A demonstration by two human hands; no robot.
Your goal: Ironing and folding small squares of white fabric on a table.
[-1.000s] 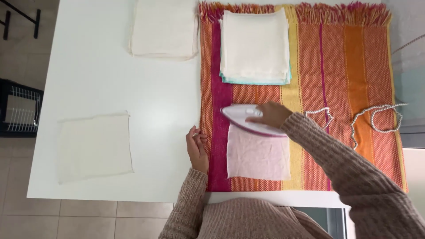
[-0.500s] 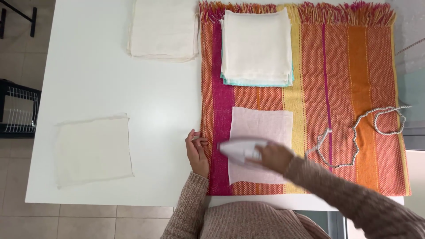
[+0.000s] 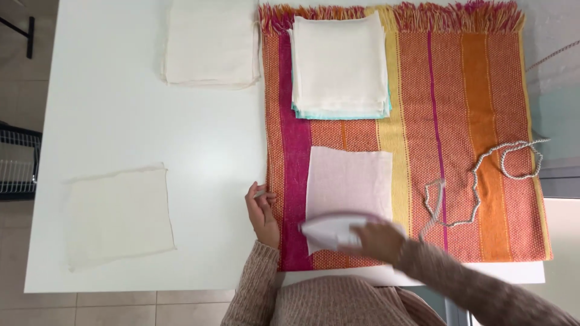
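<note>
So the right hand (image 3: 376, 241) is wrapped around the handle of a white iron (image 3: 331, 231), fingers closed tight on it, and the iron sits on the near edge of a pale pink cloth square (image 3: 349, 184) that's spread flat on a striped orange and pink blanket (image 3: 477, 90) used as a pressing pad on the white tabletop (image 3: 121, 121). Most of the pink square lies just past the iron, away from the person, and it looks pretty smooth, though the iron and hand are blurry so I can't really tell how well the near strip is pressed. The left hand (image 3: 261, 211) rests flat at the blanket's left edge, fingers loosely curled and holding nothing, just beside the cloth but not touching it. Progress-wise I'd guess roughly midway: a neat stack of cream cloths (image 3: 338, 57) sits on the blanket beyond the pink one, another stack (image 3: 211, 42) is on the bare tabletop, and a single cream cloth (image 3: 118, 214) lies off to the left. The iron's braided cord (image 3: 483, 175) trails over the blanket to the right.
</note>
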